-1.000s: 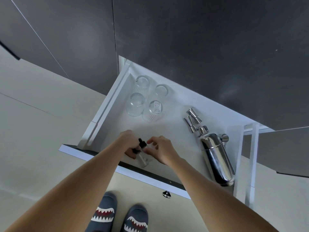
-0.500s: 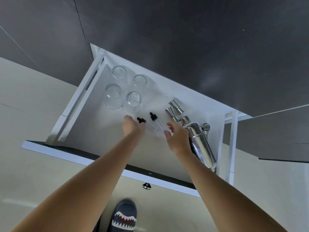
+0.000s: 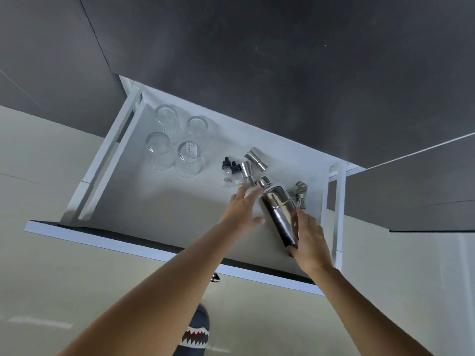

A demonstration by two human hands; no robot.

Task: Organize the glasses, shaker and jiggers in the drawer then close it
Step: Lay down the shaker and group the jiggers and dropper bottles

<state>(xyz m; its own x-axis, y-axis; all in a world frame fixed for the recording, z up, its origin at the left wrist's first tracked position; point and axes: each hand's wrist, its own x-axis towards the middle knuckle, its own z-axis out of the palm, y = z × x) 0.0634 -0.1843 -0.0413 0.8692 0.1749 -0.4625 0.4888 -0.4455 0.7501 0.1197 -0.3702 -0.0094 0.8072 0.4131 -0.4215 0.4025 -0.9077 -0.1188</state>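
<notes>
Two dropper bottles (image 3: 230, 173) lying side by side, shark-print slipper (image 3: 193, 335) on beige floor (image 3: 77, 278)

Drawer (image 3: 102, 160) pulled out. Four glasses (image 3: 174, 145) clustered in back-left corner. Two dropper bottles (image 3: 230, 173) mid-drawer, just left of jiggers (image 3: 253, 163). Shaker (image 3: 279, 211) lying right of centre, in front of jiggers, between both hands. Small metal piece (image 3: 300, 192) just right of shaker.

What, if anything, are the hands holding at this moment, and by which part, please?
The right hand grips the shaker at its base end; the left hand rests open against its upper side, near the cap.
</notes>
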